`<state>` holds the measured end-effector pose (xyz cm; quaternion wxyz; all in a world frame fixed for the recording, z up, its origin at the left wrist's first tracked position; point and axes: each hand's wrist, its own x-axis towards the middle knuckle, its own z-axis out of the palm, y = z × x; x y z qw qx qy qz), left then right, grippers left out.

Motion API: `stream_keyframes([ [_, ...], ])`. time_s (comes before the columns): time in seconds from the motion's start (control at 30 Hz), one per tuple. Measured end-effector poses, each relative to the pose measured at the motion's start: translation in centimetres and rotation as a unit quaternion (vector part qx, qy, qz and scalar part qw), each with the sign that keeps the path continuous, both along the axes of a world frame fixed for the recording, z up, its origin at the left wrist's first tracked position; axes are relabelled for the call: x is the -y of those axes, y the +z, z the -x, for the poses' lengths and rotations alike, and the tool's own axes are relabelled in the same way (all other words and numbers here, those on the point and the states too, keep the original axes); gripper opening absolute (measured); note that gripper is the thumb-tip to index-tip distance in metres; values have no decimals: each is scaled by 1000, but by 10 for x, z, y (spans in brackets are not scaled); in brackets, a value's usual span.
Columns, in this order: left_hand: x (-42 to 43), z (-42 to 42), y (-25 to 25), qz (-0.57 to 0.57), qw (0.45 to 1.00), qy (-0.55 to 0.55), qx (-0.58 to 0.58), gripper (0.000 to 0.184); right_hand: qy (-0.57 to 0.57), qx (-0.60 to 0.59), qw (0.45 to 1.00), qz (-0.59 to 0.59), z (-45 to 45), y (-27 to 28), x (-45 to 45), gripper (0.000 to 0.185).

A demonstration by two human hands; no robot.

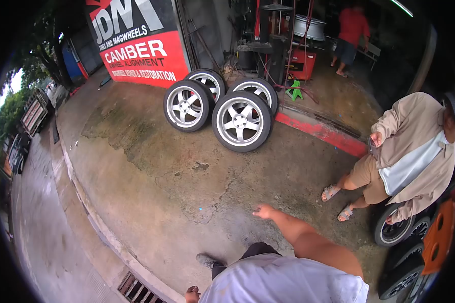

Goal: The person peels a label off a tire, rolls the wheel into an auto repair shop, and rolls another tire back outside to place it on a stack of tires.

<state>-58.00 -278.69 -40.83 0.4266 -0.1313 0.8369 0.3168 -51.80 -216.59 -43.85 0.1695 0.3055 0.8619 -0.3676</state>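
Note:
My right hand is stretched out over the concrete floor, its fingers curled in and nothing visible in them. Low at the bottom edge, my left hand shows only in part beside my pale shirt; its fingers are too hidden to read. Beyond my right hand stand several silver-spoked wheels with tyres, leaning close together. The front one and the one to its left are nearest. Neither hand touches them.
A person in a beige shirt sits at the right on stacked tyres. Another person in red stands inside the shop. A green jack stand, a red-painted step, a sign and a drain grate are around.

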Motion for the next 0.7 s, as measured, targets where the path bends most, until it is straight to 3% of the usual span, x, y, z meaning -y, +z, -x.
stream_keyframes([
  [0.13,37,62,-6,39,994,-72,67,36,-28,158,987,7,14,-34,28,59],
  [0.23,75,132,-7,26,996,0,83,37,19,191,979,-68,27,-84,81,55],
  [0.33,115,210,-8,4,993,93,77,37,31,284,957,52,85,-35,155,57],
  [0.43,145,321,-13,-55,980,190,9,38,36,283,943,171,186,-45,206,60],
  [0.5,148,417,-19,-98,974,193,-62,39,162,239,951,113,268,-49,220,59],
  [0.57,123,516,32,-167,963,161,-137,49,189,87,978,31,344,-60,230,62],
  [0.67,101,654,104,-213,944,91,-234,49,215,58,974,38,479,-46,243,58],
  [0.7,103,696,117,-215,933,73,-279,48,168,45,984,48,522,-48,243,58],
])
